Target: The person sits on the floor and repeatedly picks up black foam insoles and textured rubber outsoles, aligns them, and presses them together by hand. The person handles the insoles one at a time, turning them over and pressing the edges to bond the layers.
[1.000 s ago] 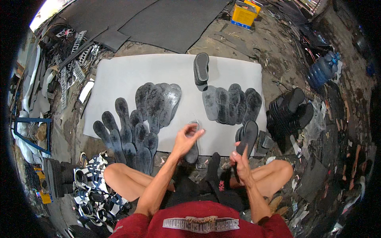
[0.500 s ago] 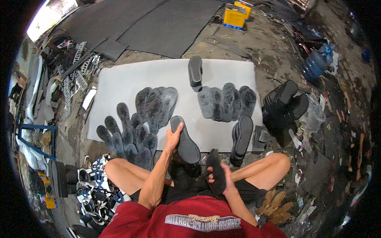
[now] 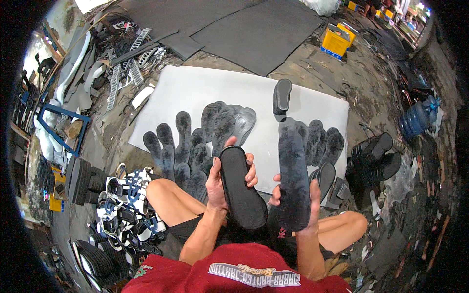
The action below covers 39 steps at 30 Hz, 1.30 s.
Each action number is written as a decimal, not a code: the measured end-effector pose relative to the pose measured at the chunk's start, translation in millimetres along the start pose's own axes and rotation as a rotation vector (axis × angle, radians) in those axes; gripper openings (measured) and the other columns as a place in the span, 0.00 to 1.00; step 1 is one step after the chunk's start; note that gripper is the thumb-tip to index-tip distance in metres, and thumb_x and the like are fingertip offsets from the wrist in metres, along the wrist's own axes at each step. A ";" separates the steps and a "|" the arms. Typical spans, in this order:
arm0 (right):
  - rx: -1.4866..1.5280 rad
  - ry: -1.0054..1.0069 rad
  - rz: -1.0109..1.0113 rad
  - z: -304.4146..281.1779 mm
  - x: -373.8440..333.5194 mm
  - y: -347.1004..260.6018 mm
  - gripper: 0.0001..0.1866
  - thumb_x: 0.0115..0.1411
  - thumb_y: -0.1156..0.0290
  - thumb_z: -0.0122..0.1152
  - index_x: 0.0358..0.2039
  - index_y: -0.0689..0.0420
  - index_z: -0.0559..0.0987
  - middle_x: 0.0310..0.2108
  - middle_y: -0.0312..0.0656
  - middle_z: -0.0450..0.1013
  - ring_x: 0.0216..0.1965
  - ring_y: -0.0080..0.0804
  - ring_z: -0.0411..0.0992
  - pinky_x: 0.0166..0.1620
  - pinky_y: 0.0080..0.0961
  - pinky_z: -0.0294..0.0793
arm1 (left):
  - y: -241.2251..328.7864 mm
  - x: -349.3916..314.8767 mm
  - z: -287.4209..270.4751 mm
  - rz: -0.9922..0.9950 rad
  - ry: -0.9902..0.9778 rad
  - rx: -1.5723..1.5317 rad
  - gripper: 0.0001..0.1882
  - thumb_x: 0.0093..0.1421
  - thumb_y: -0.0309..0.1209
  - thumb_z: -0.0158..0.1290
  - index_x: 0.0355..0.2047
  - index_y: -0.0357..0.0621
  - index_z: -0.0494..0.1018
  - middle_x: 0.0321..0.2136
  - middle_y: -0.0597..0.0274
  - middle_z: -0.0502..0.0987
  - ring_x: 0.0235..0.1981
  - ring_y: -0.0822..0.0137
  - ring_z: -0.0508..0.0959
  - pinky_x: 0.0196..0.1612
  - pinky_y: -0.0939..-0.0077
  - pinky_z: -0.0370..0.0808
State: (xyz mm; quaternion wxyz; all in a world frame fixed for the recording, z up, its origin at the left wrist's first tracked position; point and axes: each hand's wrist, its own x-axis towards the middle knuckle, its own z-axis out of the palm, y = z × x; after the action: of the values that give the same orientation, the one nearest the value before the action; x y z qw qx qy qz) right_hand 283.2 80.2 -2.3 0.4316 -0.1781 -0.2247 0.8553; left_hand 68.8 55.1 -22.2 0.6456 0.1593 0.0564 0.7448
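Observation:
My left hand (image 3: 216, 189) is wrapped round a thick black shoe sole (image 3: 243, 193), thumb on one edge and fingertips on the other. Beside it, apart by a small gap, my right hand (image 3: 314, 209) grips a dark, blotchy insole (image 3: 293, 178) by its two long edges, its broad face up. Both pieces are above my lap, at the near edge of a white sheet (image 3: 176, 80). Overlapping dark insoles (image 3: 183, 129) lie fanned out on the sheet's left part, and more insoles (image 3: 333, 145) on its right.
A stack of soles (image 3: 283, 95) stands at the sheet's far side, and another stack (image 3: 323, 176) near my right knee. Further right are piled black soles (image 3: 378, 154). White and navy sandal straps (image 3: 129, 205) heap by my left knee. Yellow containers (image 3: 336, 41) stand beyond dark sheets (image 3: 254, 36).
Both hands have risen and now hold their pieces side by side. The left sole shows its black face instead of the grey one; the right piece has turned face up. The view has swung left.

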 end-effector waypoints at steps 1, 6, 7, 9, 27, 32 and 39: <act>-0.044 0.003 -0.005 8.6 -1.9 2.9 0.40 0.74 0.39 0.57 0.68 0.64 0.68 0.47 0.56 0.78 0.40 0.35 0.75 0.46 0.31 0.75 | -0.8 -1.5 3.4 0.018 -0.005 0.019 0.35 0.77 0.59 0.45 0.78 0.64 0.55 0.48 0.49 0.70 0.39 0.59 0.72 0.46 0.59 0.72; -1.074 0.185 -0.338 44.2 -25.1 -0.6 0.29 0.66 0.51 0.69 0.58 0.61 0.84 0.56 0.53 0.76 0.47 0.42 0.78 0.52 0.35 0.78 | -1.8 -6.0 26.2 0.092 0.102 0.218 0.42 0.76 0.56 0.49 0.79 0.46 0.51 0.62 0.46 0.70 0.62 0.53 0.75 0.67 0.55 0.74; -1.300 0.227 -0.423 54.0 -30.2 1.1 0.27 0.64 0.53 0.72 0.56 0.59 0.87 0.56 0.55 0.76 0.48 0.44 0.78 0.53 0.36 0.78 | -3.1 -7.2 30.4 0.098 0.100 0.228 0.42 0.77 0.56 0.49 0.80 0.46 0.50 0.63 0.47 0.70 0.63 0.54 0.75 0.68 0.55 0.73; -1.548 0.148 -0.699 51.9 -32.7 11.4 0.28 0.56 0.58 0.78 0.57 0.53 0.88 0.53 0.57 0.76 0.48 0.51 0.77 0.53 0.39 0.79 | -12.5 -7.8 42.7 0.107 0.087 0.227 0.44 0.77 0.56 0.48 0.81 0.46 0.47 0.64 0.50 0.70 0.65 0.54 0.74 0.70 0.55 0.72; -1.597 0.143 -0.724 44.2 -32.7 41.5 0.29 0.53 0.62 0.80 0.58 0.51 0.88 0.52 0.58 0.75 0.51 0.53 0.77 0.52 0.41 0.80 | -24.1 -10.7 41.1 0.006 -0.001 0.188 0.47 0.76 0.55 0.50 0.82 0.43 0.43 0.64 0.53 0.69 0.64 0.57 0.73 0.68 0.62 0.72; -1.606 0.141 -0.726 44.1 -31.4 40.8 0.29 0.54 0.62 0.80 0.58 0.52 0.88 0.51 0.58 0.75 0.51 0.53 0.76 0.53 0.42 0.80 | -25.1 -10.0 39.2 0.003 -0.012 0.166 0.47 0.76 0.54 0.50 0.82 0.42 0.43 0.64 0.52 0.69 0.64 0.57 0.73 0.69 0.61 0.72; -1.545 0.145 -0.664 43.1 -30.3 40.3 0.28 0.54 0.63 0.79 0.58 0.52 0.88 0.52 0.58 0.74 0.50 0.52 0.77 0.54 0.42 0.80 | -24.9 -9.2 37.6 0.001 -0.007 0.169 0.45 0.75 0.50 0.51 0.81 0.41 0.45 0.63 0.50 0.69 0.63 0.56 0.73 0.68 0.61 0.73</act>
State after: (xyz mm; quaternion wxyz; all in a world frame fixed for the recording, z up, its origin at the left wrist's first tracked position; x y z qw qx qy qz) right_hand 252.2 24.3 15.4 0.4308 -0.4024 -0.7591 0.2761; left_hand 105.0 45.6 4.5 0.6294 0.2158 0.1170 0.7372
